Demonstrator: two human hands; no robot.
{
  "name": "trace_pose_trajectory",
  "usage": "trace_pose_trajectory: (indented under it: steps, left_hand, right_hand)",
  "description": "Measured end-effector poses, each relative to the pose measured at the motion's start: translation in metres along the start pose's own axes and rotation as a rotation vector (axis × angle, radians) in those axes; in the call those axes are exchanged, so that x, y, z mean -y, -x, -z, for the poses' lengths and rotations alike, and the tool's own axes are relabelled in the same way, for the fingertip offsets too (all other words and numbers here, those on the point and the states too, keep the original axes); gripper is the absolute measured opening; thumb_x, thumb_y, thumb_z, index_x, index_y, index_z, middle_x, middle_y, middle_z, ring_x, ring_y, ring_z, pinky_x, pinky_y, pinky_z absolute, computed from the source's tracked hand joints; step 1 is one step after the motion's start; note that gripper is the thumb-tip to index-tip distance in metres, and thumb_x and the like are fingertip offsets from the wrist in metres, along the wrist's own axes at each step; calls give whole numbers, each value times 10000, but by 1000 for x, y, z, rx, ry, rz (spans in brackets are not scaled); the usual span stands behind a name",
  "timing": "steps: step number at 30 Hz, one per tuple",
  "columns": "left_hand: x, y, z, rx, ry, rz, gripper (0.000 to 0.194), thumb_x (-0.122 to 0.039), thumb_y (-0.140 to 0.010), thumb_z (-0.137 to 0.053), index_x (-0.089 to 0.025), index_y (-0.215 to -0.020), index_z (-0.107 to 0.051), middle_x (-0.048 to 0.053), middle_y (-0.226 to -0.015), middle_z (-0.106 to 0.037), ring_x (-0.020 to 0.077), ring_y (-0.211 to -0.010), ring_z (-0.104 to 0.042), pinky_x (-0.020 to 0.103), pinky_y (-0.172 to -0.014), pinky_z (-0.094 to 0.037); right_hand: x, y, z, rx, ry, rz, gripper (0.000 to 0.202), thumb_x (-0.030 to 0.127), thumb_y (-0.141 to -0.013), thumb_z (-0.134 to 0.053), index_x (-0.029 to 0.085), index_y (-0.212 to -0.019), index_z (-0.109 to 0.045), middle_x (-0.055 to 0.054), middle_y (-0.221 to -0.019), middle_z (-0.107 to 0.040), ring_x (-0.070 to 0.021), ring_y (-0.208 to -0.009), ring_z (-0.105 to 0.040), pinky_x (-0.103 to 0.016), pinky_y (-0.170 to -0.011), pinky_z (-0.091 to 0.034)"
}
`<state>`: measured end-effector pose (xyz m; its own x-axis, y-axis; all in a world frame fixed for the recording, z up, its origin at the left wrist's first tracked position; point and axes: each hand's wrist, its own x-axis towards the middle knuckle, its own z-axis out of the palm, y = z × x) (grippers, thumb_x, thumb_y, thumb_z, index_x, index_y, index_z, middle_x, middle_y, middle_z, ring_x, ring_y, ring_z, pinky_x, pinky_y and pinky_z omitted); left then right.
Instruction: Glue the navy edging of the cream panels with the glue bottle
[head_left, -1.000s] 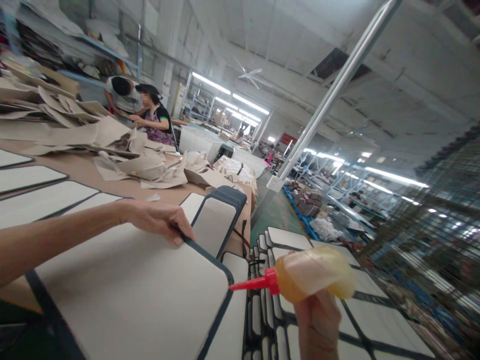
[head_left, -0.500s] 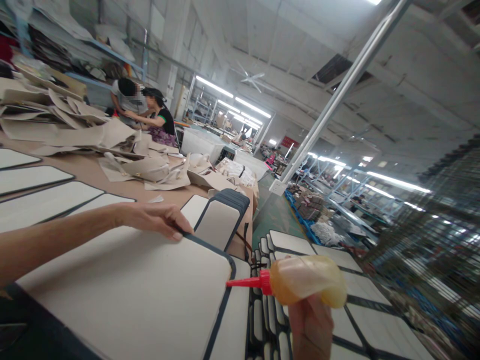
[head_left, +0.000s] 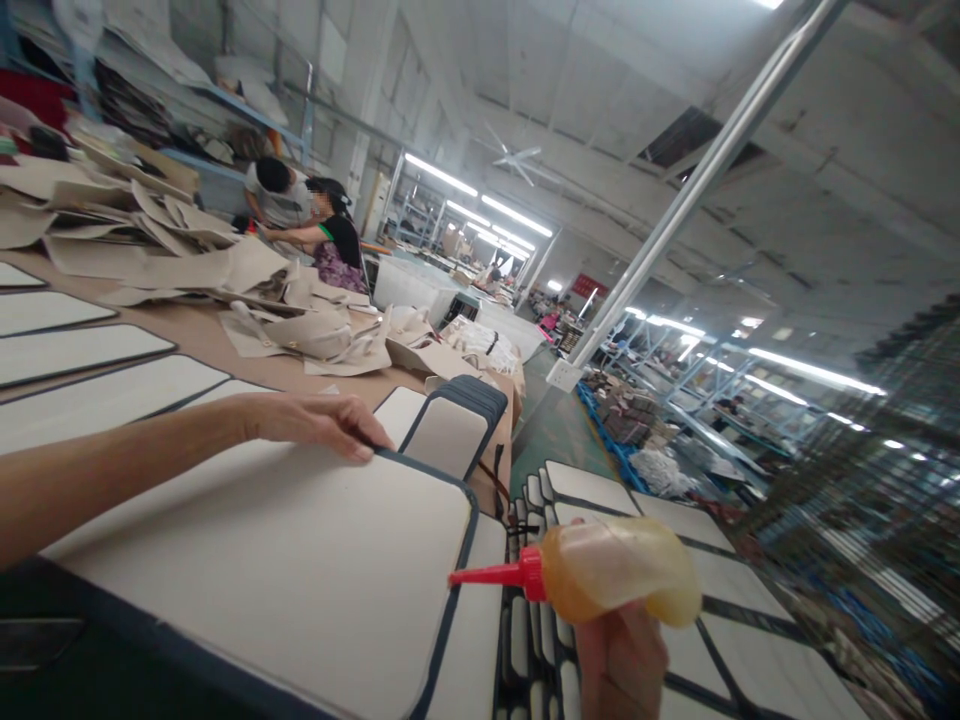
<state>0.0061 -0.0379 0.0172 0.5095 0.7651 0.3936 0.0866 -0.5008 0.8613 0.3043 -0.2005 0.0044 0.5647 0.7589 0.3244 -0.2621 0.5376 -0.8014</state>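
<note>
Dark-bordered cream panel (head_left: 300,580): lies nearest, at lower centre, pinched by left hand (head_left: 319,425) at its far edge. Meets, or nearly meets, at its right border (head_left: 448,625) the red nozzle (head_left: 491,575) of a yellowish squeeze bottle (head_left: 619,568), gripped in right hand (head_left: 624,655). Seems partway worked, judging by the nozzle's place; cannot tell how much done, how much left. To the right, layered similar panels (head_left: 589,487); beyond, a small staggered stack (head_left: 448,440) on brown tabletop (head_left: 202,340), finished or waiting, impossible to tell. Farther, heaped beige pieces (head_left: 172,265), then two co-workers (head_left: 343,240).
</note>
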Motion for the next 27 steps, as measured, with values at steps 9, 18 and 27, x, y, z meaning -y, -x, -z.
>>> trace_pose_trajectory:
  steps: [9, 18, 27]
  left_hand:
    - [-37, -10, 37, 559, 134, 185, 368, -362, -727, -602, -122, -955, -763, 53, -773, -725, 157, -621, -575, 216, -607, -440]
    - [-42, -6, 41, 588, 228, 326, 346, -291, -783, -647, -89, -1054, -725, 83, -882, -734, 199, -739, -637, 251, -705, -494]
    - [-36, 0, 37, 383, 323, 450, 298, -256, -669, -750, -98, -921, -759, 73, -765, -722, 231, -738, -648, 277, -673, -518]
  right_hand:
    - [0, 8, -4, -61, -84, -13, 512, 386, -656, -770, 371, -1141, -606, 36, -1053, -698, -219, -923, -672, -307, -732, -587]
    - [4, 13, -8, -152, -63, -47, 620, 386, -553, -819, 330, -1131, -604, 41, -946, -716, -214, -828, -688, -303, -705, -592]
    - [-3, 12, 3, -123, -52, -46, 626, 392, -603, -773, 350, -1193, -568, 30, -1035, -696, -221, -922, -668, -330, -747, -583]
